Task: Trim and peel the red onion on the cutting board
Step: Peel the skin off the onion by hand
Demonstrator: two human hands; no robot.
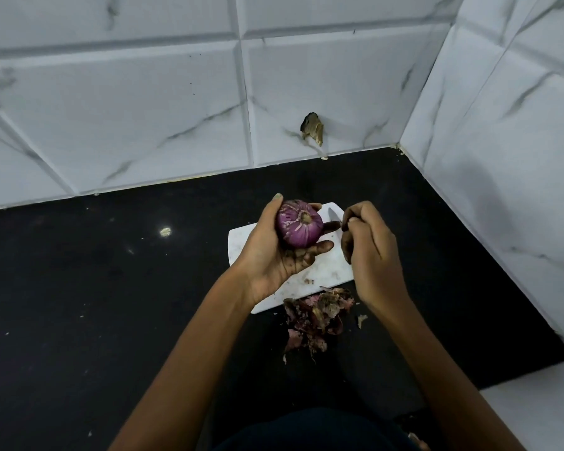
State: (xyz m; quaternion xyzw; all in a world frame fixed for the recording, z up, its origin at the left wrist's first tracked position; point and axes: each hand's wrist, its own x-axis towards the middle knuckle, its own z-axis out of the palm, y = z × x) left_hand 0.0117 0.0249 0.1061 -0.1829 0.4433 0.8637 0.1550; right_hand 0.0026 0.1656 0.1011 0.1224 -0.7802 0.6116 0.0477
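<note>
Left hand [275, 252] cups the red onion [299, 223] at frame centre, raised above the white cutting board [319, 271]; thumb on the onion's upper left, fingers wrapped under it, one cut end facing the camera. Palm smeared with dark dirt. Right hand [368, 245] is just right of the onion, fingers curled around a knife [334, 216]; only a short length of blade shows between hand and onion, handle hidden in the fist. Cannot tell whether the blade touches the onion. Much of the board is covered by both hands. Pile of onion skins [316, 315] sits at the board's lower edge on the black counter [111, 288]. Brownish scrap [313, 128] on the tiled wall [144, 109], identity unclear.
</note>
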